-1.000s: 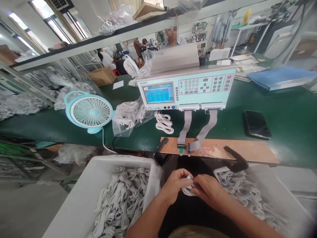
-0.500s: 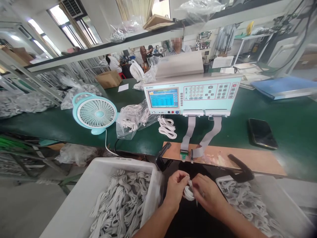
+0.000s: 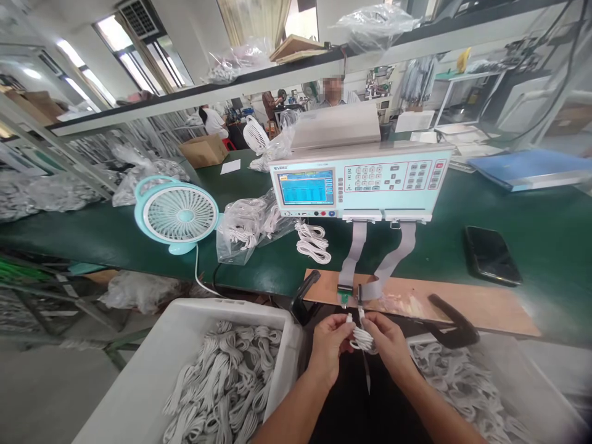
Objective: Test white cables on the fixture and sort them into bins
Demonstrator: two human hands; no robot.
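Both hands hold one coiled white cable [image 3: 362,338] just below the wooden board [image 3: 462,302]. My left hand [image 3: 329,349] pinches one plug end of it; my right hand [image 3: 391,346] grips the coil, with the other plug pointing up toward the small connectors [image 3: 349,295] on the board's edge. Two grey ribbon cables [image 3: 370,254] run from those connectors up to the pale blue tester [image 3: 361,182], whose screen is lit.
A white bin [image 3: 194,370] of coiled cables sits at lower left, another bin [image 3: 467,382] at lower right. On the green bench: a teal fan [image 3: 177,214], a bag of cables [image 3: 247,225], loose coils [image 3: 313,242], a black phone [image 3: 493,264]. Black clamps [image 3: 456,320] hold the board. People work behind.
Both hands rose with the coil from my lap toward the board's connectors. The plug ends are now pulled out from the coil, and the view tilted slightly down.
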